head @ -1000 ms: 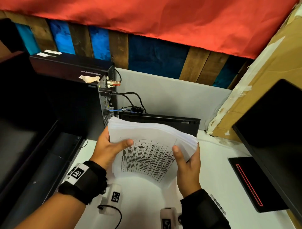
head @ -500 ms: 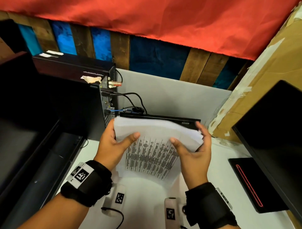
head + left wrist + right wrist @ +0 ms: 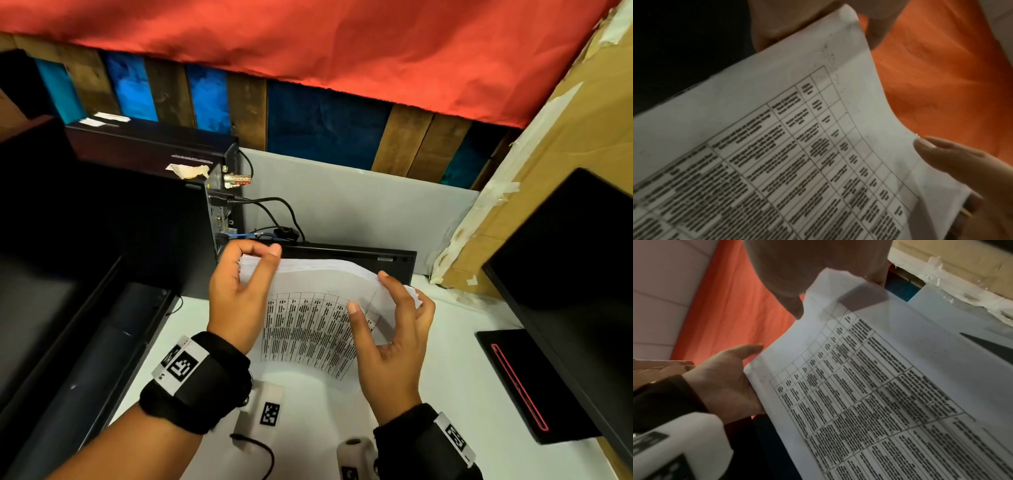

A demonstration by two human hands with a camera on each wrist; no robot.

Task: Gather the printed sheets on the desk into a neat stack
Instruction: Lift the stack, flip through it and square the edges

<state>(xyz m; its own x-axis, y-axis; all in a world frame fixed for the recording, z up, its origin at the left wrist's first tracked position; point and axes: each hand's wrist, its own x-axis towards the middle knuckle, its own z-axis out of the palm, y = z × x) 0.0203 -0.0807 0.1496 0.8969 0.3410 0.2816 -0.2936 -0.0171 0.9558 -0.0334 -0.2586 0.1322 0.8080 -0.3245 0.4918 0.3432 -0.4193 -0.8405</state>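
Observation:
A thick stack of printed sheets [image 3: 308, 325] stands on edge over the white desk [image 3: 452, 383], bowed, with a printed table facing me. My left hand [image 3: 255, 260] grips its top left corner, thumb in front and fingers curled over the top edge. At the right edge my right hand [image 3: 371, 294] pinches the stack, thumb on the printed face and fingers behind. The left wrist view shows the table sheet [image 3: 797, 146] close up with the right thumb [image 3: 941, 155] on it. In the right wrist view the left hand [image 3: 725, 382] holds the sheet's [image 3: 879, 386] far edge.
A black computer tower [image 3: 154, 222] with cables [image 3: 274, 212] stands at the left. A flat black device [image 3: 359, 260] lies behind the sheets against a grey partition [image 3: 342, 198]. A monitor [image 3: 565, 274] and its red-lined base [image 3: 513, 383] fill the right, with cardboard [image 3: 548, 154] behind.
My left hand has slid up from the stack's left side to its top left corner. The right hand's fingers have come up over the right edge. The stack's top edges look more even.

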